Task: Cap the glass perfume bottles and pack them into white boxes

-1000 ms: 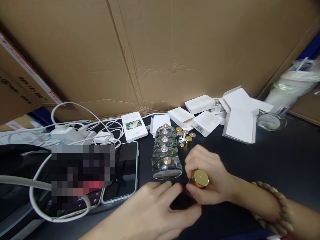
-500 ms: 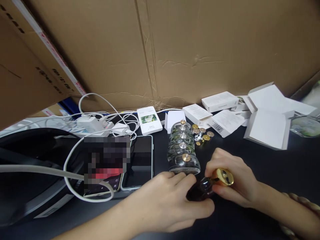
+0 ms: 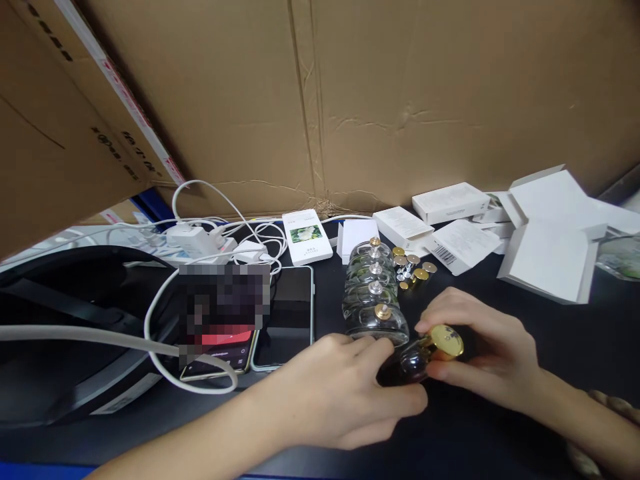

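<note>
My left hand (image 3: 345, 393) is closed around a dark glass perfume bottle (image 3: 407, 360), which lies tilted with its neck toward the right. Between the thumb and fingers of my right hand (image 3: 480, 353) is a shiny gold cap (image 3: 447, 343), at the neck of that bottle; whether it is seated or loose I cannot tell. Just beyond my hands stands a row of several clear glass perfume bottles (image 3: 373, 293), their spray nozzles uncovered. Beside the row, several gold and silver caps (image 3: 413, 267) lie in a small cluster.
White cartons (image 3: 450, 202) and an unfolded white box (image 3: 553, 247) lie at the back right. A picture-printed box (image 3: 307, 237) is at the back. Two phones (image 3: 283, 317), white cables (image 3: 150, 313) and a black bag-like object (image 3: 75, 333) occupy the left. Cardboard (image 3: 375, 100) walls the back.
The gold cap has tipped so its flat top shows more, and it sits slightly left and nearer the bottle. My left hand keeps its hold. The view has shifted a little.
</note>
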Demonstrator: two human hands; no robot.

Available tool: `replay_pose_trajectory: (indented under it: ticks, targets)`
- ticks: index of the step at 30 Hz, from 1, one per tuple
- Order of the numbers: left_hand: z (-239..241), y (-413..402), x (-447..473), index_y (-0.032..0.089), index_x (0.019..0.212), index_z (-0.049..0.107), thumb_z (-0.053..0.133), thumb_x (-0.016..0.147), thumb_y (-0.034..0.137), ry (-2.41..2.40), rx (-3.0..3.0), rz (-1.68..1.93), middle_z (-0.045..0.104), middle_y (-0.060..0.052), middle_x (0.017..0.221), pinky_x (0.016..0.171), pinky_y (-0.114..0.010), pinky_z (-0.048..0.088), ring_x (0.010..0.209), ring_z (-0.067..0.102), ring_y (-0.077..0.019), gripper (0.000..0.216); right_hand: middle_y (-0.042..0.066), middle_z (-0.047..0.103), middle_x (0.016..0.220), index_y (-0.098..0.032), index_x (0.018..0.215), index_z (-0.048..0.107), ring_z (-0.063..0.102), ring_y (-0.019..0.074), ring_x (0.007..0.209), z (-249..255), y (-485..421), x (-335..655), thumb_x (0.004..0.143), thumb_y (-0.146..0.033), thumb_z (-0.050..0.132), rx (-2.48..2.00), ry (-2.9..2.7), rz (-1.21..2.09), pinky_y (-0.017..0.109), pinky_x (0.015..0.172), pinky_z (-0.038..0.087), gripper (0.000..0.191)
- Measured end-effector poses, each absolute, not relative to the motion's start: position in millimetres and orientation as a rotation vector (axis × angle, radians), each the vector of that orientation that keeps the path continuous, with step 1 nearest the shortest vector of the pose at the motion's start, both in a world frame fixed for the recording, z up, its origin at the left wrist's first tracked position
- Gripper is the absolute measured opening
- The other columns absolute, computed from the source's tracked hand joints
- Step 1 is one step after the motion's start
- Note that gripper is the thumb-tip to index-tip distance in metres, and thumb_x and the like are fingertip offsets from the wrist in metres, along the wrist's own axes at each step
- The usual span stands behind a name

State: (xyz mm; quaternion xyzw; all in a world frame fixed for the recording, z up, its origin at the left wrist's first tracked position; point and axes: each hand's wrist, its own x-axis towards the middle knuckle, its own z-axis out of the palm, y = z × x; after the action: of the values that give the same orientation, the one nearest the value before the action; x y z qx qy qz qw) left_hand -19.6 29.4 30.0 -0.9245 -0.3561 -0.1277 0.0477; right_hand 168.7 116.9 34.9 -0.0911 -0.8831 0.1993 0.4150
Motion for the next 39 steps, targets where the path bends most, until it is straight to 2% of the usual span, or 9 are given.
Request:
replay_pose_trajectory:
  ticks: [8, 12, 18, 21, 24, 30, 35, 39]
  targets:
    - [30.9, 30.1, -18.5, 0.027, 0.097, 0.058, 0.044, 0.087, 0.025, -1.124, -2.842, -0.345, 0.050, -0.002, 0.082, 0.054, -0.025, 0.048, 0.061, 0.052, -0.0146, 0.018, 0.002, 0.066, 0.070, -0.026, 0.106, 0.061, 0.061, 0.0154, 0.061, 36.9, 113.4, 168.5, 0.085, -0.036, 0.058, -0.236, -2.216, 0.522, 0.027, 0.052, 0.051, 0.024]
    - [31.7, 30.1, -18.6, 0.027, 0.099, 0.057, 0.045, 0.086, 0.023, -1.097, -2.837, -0.328, 0.050, -0.002, 0.081, 0.054, -0.026, 0.050, 0.062, 0.054, -0.0158, 0.018, 0.004, 0.067, 0.074, -0.026, 0.111, 0.059, 0.061, 0.0158, 0.067, 35.3, 113.1, 172.8, 0.088, -0.038, 0.051, -0.253, -2.150, 0.589, 0.028, 0.057, 0.052, 0.027]
    - [31.8, 30.7, -18.2, 0.025, 0.102, 0.052, 0.050, 0.083, 0.020, -1.058, -2.818, -0.304, 0.053, -0.003, 0.087, 0.055, -0.028, 0.053, 0.068, 0.058, -0.0180, 0.020, 0.004, 0.069, 0.084, -0.024, 0.106, 0.055, 0.066, 0.0146, 0.072, 28.9, 120.5, 173.3, 0.089, -0.037, 0.050, -0.531, -1.969, 0.774, 0.026, 0.060, 0.054, 0.022]
    - [31.3, 30.7, -17.4, 0.024, 0.101, 0.051, 0.054, 0.079, 0.018, -1.056, -2.815, -0.310, 0.056, -0.005, 0.089, 0.055, -0.030, 0.054, 0.068, 0.059, -0.0187, 0.023, 0.006, 0.069, 0.091, -0.021, 0.099, 0.057, 0.066, 0.0138, 0.071, 28.0, 133.4, 172.3, 0.085, -0.039, 0.055, -0.763, -1.905, 0.716, 0.020, 0.049, 0.051, 0.024]
    - [30.8, 30.2, -16.7, 0.024, 0.100, 0.050, 0.054, 0.079, 0.017, -1.042, -2.815, -0.317, 0.058, -0.004, 0.086, 0.052, -0.029, 0.054, 0.064, 0.059, -0.0185, 0.022, 0.005, 0.067, 0.085, -0.018, 0.093, 0.061, 0.061, 0.0110, 0.060, 30.1, 147.1, 176.7, 0.079, -0.039, 0.060, -0.906, -1.941, 0.541, 0.018, 0.040, 0.046, 0.025]
    - [30.8, 28.1, -15.8, 0.025, 0.105, 0.051, 0.044, 0.085, 0.017, -0.975, -2.794, -0.330, 0.056, -0.002, 0.077, 0.054, -0.026, 0.053, 0.058, 0.058, -0.0164, 0.022, 0.006, 0.063, 0.083, -0.017, 0.082, 0.064, 0.057, 0.0110, 0.057, 35.3, 162.9, 191.7, 0.076, -0.040, 0.064, -0.905, -2.095, 0.337, 0.022, 0.042, 0.049, 0.023]
    - [30.2, 28.0, -15.8, 0.026, 0.105, 0.050, 0.046, 0.084, 0.017, -0.961, -2.784, -0.333, 0.057, -0.001, 0.075, 0.050, -0.026, 0.052, 0.055, 0.058, -0.0164, 0.023, 0.002, 0.064, 0.075, -0.018, 0.081, 0.063, 0.056, 0.0104, 0.048, 33.6, 169.1, 199.7, 0.070, -0.032, 0.067, -1.006, -2.192, 0.329, 0.025, 0.046, 0.048, 0.018]
    - [30.8, 27.9, -15.6, 0.026, 0.104, 0.050, 0.044, 0.086, 0.017, -0.951, -2.779, -0.364, 0.058, -0.001, 0.075, 0.049, -0.027, 0.051, 0.055, 0.058, -0.0169, 0.021, -0.003, 0.062, 0.065, -0.020, 0.083, 0.062, 0.057, 0.0108, 0.048, 30.1, 170.7, 201.1, 0.061, -0.022, 0.070, -1.148, -2.284, 0.445, 0.023, 0.045, 0.046, 0.024]
